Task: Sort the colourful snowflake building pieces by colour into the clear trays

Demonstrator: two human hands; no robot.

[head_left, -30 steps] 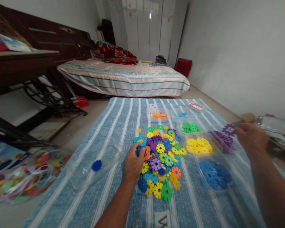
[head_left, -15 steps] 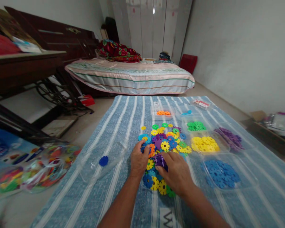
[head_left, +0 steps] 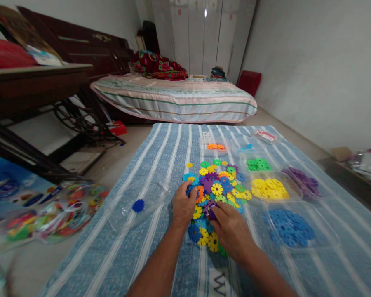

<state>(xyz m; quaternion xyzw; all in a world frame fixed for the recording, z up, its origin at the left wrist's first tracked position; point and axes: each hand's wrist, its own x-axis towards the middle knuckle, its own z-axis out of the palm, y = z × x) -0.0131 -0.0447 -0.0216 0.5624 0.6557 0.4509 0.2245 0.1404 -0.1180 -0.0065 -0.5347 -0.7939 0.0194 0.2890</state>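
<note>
A loose pile of notched plastic flower discs (head_left: 217,189) in mixed colours lies on the striped cloth before me. My left hand (head_left: 184,206) rests at the pile's left edge, thumb and fingers curled around a dark blue flower disc (head_left: 190,191). Purple flower discs (head_left: 209,208) are pinched between the thumb and fingers of my right hand (head_left: 232,229), low over the pile's near side. My own fingers partly cover the pieces in both hands. Left of the pile, a clear plastic tray (head_left: 121,222) holds a single dark blue disc (head_left: 138,205).
Clear boxes to the right hold blue discs (head_left: 289,227), yellow discs (head_left: 269,188), purple discs (head_left: 302,181) and green discs (head_left: 258,164). Farther back are orange discs (head_left: 215,146) and a few light blue pieces (head_left: 246,147). Bags of colourful pieces (head_left: 58,214) lie left of the table.
My right hand has shifted slightly, and the purple discs at its fingertips are tilted differently and show more. My left hand stays at the dark blue disc. The whole view has moved a little.
</note>
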